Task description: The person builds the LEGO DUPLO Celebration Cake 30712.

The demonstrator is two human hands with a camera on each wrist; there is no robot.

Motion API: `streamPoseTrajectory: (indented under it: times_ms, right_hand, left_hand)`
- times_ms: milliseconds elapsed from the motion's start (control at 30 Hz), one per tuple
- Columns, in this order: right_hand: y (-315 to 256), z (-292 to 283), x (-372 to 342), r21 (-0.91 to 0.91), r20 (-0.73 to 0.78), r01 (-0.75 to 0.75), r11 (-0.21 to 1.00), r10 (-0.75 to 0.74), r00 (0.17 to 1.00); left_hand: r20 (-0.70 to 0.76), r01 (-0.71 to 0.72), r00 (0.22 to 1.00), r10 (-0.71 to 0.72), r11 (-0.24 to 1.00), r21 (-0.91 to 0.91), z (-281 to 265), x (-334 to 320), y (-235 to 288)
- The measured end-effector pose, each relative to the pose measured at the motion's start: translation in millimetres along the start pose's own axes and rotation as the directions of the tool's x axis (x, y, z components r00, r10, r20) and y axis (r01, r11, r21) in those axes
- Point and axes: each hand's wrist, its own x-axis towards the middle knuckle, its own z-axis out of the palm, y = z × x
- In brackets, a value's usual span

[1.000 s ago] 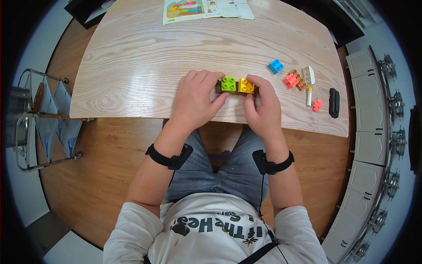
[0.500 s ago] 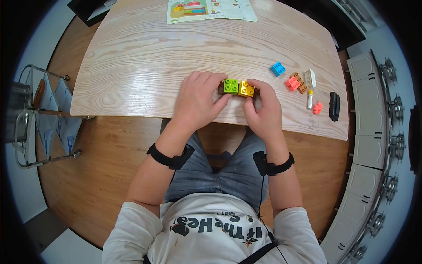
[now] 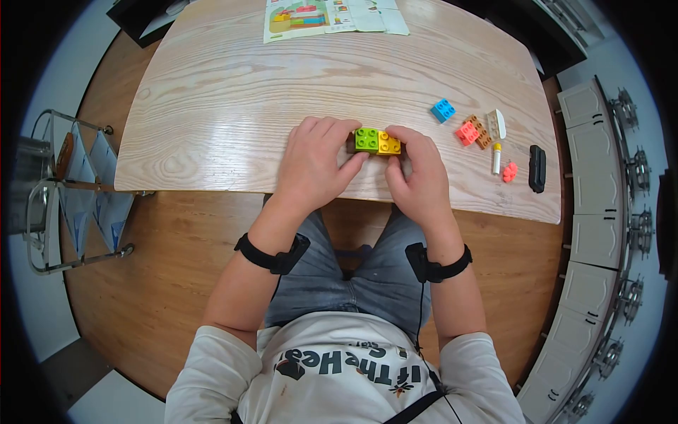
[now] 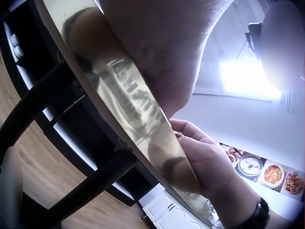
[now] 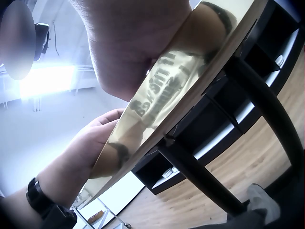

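Two toy bricks, a green brick [image 3: 366,139] and a yellow brick [image 3: 389,143], sit side by side near the front edge of the counter [image 3: 212,106], studs up, with a dark brown piece [image 3: 350,145] showing at the green end, seemingly underneath. The left hand [image 3: 316,161] pinches the green end between thumb and fingers; the right hand [image 3: 419,173] pinches the yellow brick at its outer end. Neither wrist view shows the bricks, so whether they are fully seated cannot be told. The step looks like lining up and fitting, and calls for an even touch: brace the green end with the left hand while the right squares the yellow brick flush along the sides. Press only once the studs line up, straight down with flat fingertips, since pushing on one corner could tip a brick.
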Motion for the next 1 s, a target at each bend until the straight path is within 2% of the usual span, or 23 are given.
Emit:
streamPoseTrajectory:
  times_ms: [300,533,1000]
  right_hand:
    - [6.4,3.6,0.1,0.020,-0.043,0.060,0.998,-0.059,0.997]
    - [3.1,2.6,-1.2,0.022,-0.021,-0.005,1.000,0.006,1.000]
    - [5.8,3.2,-2.0,0.048,-0.021,0.008,0.999,-0.007,1.000]
  left_hand:
    - [-0.008,0.008,1.000,-0.008,1.000,0.002,0.6,-1.2,0.7]
    - [0.018,0.032,0.999,-0.032,0.999,-0.011,0.5,-0.9,1.5]
    - [0.003,0.012,1.000,-0.012,1.000,-0.001,0.1,-0.4,1.2]
